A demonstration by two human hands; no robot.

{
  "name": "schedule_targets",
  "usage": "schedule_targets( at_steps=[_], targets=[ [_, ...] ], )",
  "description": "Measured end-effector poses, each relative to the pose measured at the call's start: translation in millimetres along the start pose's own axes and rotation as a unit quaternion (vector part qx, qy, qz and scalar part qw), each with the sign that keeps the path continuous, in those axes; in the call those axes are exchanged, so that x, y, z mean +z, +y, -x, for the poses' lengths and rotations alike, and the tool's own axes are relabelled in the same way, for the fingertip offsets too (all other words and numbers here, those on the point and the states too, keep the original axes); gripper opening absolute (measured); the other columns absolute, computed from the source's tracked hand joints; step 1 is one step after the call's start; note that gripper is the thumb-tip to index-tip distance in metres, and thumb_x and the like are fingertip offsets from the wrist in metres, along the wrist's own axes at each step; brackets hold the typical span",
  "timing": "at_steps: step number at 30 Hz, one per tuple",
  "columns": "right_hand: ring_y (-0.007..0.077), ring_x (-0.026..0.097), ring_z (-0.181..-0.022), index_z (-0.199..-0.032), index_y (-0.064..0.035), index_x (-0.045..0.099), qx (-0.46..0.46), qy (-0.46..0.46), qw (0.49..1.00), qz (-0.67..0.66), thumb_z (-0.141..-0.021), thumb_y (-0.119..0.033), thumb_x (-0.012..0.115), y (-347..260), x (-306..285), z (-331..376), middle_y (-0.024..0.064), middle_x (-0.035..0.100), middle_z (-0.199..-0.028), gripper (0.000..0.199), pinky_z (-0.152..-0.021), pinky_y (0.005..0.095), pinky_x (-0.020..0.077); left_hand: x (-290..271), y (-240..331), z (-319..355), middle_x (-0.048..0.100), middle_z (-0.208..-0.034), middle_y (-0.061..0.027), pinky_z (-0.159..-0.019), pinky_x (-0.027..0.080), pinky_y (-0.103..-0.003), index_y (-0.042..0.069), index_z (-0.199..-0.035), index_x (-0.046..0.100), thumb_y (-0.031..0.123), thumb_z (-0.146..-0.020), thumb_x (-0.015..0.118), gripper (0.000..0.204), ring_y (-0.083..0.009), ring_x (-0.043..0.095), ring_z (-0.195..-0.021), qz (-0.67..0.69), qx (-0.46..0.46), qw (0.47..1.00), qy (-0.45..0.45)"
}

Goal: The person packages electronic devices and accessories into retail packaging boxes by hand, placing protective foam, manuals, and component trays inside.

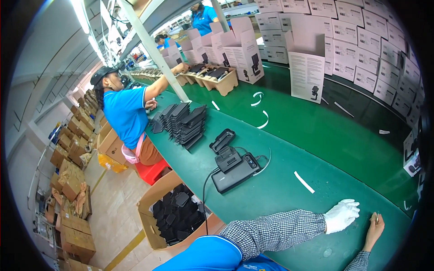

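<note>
My left hand (342, 216), in a white glove, rests over the green workbench (280, 194) at the lower right. Its fingers are curled together, and whatever may be under them is hidden. Just right of it, my bare right hand (374, 229) is closed, with thumb and fingertips pinched around something small and pale that I cannot make out. The hands are close but apart. A thin white paper strip (304, 182) lies on the bench beyond my left hand. Farther left sits a black power bank (236, 174) with a small lit display and cables attached.
Stacked black plastic stands (181, 124) and a black holder (222, 140) lie farther along the bench. An open white carton (307, 74) stands on the green belt (316, 140), near a wall of white boxes (346, 58). A co-worker (124, 113) sits at left, above a carton of black parts (147, 221).
</note>
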State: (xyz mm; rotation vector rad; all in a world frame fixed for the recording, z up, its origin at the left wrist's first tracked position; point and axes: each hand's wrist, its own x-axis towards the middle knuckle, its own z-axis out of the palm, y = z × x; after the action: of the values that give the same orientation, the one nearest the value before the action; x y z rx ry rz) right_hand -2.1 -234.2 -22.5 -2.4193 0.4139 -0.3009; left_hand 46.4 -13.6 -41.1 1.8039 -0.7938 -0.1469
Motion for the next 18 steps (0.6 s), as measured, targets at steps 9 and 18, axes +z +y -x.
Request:
schedule_targets(
  at_steps=[9,18],
  targets=[
    [0.0128,0.034,-0.052,-0.067,-0.0015,0.046,0.008,0.028,0.995,-0.096,-0.09,-0.019,0.05,16,17,-7,0.0029,0.042,-0.057,0.029,-0.051,0.0267,0.0316,0,-12,-3,0.062,-0.108,-0.0106,-0.104,0.03,-0.041,0.002,-0.092,0.065,0.011,-0.078,0.053,0.021,-0.0303,0.046,-0.118,-0.017,0.021,1.0,0.009],
    [0.0102,0.035,-0.058,-0.072,-0.003,0.046,0.023,-0.025,0.996,-0.079,-0.093,-0.019,0.046,56,39,-14,0.0012,0.042,-0.065,0.026,-0.055,0.0232,0.0313,-7,-31,-5,0.061,-0.109,-0.0121,-0.104,0.03,-0.041,0.001,-0.096,0.062,0.011,-0.077,0.052,0.023,-0.0308,0.044,-0.119,-0.025,0.024,0.999,0.019]
  ],
)
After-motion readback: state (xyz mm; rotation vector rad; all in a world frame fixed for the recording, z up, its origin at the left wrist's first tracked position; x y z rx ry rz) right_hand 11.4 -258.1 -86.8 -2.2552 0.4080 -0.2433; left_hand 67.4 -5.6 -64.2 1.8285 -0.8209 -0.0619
